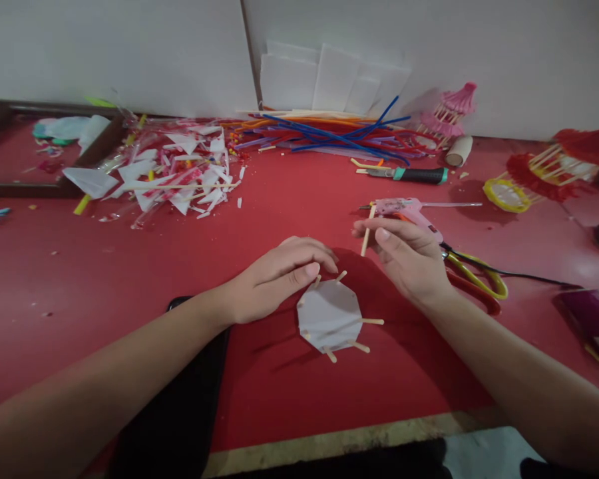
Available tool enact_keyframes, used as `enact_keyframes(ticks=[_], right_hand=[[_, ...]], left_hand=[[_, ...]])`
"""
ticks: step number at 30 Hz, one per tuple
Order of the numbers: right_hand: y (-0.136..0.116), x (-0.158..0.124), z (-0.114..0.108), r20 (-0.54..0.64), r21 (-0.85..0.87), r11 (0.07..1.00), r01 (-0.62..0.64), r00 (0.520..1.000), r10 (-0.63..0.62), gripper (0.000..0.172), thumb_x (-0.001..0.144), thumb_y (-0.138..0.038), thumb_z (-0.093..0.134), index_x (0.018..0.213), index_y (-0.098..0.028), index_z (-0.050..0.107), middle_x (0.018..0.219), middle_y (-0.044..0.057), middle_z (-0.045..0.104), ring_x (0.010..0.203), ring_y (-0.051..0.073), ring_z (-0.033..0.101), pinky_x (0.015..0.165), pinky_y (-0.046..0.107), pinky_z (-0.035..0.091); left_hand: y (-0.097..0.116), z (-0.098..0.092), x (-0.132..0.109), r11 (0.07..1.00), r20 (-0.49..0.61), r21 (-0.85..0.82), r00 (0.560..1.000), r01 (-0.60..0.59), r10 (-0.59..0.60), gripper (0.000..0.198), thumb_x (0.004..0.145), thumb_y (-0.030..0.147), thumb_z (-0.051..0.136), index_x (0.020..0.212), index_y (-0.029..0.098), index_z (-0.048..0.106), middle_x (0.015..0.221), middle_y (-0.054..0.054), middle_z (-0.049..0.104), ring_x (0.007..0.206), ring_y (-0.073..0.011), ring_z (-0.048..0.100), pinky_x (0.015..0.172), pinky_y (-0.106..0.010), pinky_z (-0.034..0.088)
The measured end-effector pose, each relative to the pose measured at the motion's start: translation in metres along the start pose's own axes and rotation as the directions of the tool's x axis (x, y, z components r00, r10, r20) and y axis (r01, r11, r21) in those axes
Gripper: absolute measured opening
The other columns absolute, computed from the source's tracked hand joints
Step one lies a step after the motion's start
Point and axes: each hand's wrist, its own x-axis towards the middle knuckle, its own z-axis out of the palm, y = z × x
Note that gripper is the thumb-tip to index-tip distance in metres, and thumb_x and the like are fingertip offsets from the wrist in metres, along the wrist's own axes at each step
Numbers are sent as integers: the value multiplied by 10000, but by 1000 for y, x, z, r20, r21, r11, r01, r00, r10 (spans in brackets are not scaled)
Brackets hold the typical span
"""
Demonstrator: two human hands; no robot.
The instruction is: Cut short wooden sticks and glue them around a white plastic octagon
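Note:
A white eight-sided card piece [329,313] lies on the red table [259,399], with several short wooden sticks standing out around its edge. My left hand [284,276] is at the upper left of the card, its fingertips beside a stick at the edge; whether they touch or hold it cannot be made out. To the upper right of the card, my right hand [409,256] is closed on a single wooden stick [367,233], held between thumb and fingers. Behind that hand lies a pink glue gun [404,207].
Yellow-and-orange scissors [484,276] and a purple box [592,322] are at right. Farther back are a cutter [419,175], pipe cleaners [329,136] and pagoda-like stick models [554,163]. Paper scraps [180,173] and a dark frame [30,189] occupy the left; a black phone [180,399] lies in front.

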Motion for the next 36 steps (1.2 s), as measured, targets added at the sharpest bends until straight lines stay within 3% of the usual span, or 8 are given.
enact_keyframes(ticks=[2, 4, 8, 12, 17, 26, 36], right_hand=[[-1, 0, -6, -22, 0, 1000, -26, 999, 26, 123, 856, -344, 750, 955, -275, 728, 991, 4, 784, 940, 177, 742, 862, 363, 624], [-3, -2, -12, 33, -3, 997, -72, 997, 72, 183, 820, -301, 789, 961, -263, 680, 938, -4, 785, 861, 168, 753, 767, 324, 639], [-7, -2, -18, 165, -60, 989, -136, 976, 144, 439, 801, -251, 809, 1194, -304, 620, 886, -19, 784, 850, 162, 763, 778, 305, 641], [-6, 2, -16, 135, -65, 994, -90, 986, 98, 234, 807, -286, 798, 1022, -256, 711, 921, 2, 788, 818, 153, 757, 785, 310, 646], [-10, 2, -11, 89, -139, 990, -17, 996, 30, 114, 817, -245, 779, 909, -227, 716, 901, 14, 763, 786, 145, 736, 754, 290, 635], [-11, -4, -14, 315, -302, 945, 128, 949, -28, 81, 826, -260, 776, 858, -219, 714, 843, 33, 763, 791, 167, 729, 771, 312, 616], [-14, -2, -13, 349, -374, 907, 195, 935, -57, 62, 859, -266, 739, 865, -212, 709, 843, 44, 760, 776, 167, 721, 742, 307, 608]], left_hand=[[-1, -1, -1, 1000, -7, 19, 1000, -6, 6, 257, 1008, 371, 507, 1065, 179, 669, 1109, -101, 697, 1054, -200, 649, 937, -324, 507], [-3, -1, -2, 999, 3, 30, 1000, -12, 12, 188, 958, 312, 598, 1061, 170, 666, 1068, -95, 713, 984, -184, 676, 885, -300, 524], [-6, -1, -2, 999, 22, 41, 1000, 8, -9, 109, 906, 244, 659, 977, 171, 699, 945, -66, 756, 848, -152, 708, 763, -240, 536], [-7, -1, -1, 997, -72, 51, 996, 49, -45, 85, 905, 229, 652, 914, 175, 717, 866, -45, 765, 751, -129, 703, 676, -205, 530], [-4, -1, 1, 990, -200, 101, 977, 95, -74, 119, 892, 288, 678, 892, 180, 727, 866, -44, 767, 789, -151, 702, 748, -240, 547], [-5, 1, 0, 988, -202, 54, 971, 142, -129, 108, 884, 273, 680, 908, 174, 716, 867, -39, 755, 755, -141, 692, 662, -209, 549], [-7, 2, 0, 987, -191, 30, 971, 155, -147, 127, 878, 289, 691, 927, 173, 708, 884, -44, 751, 772, -144, 692, 664, -209, 549]])
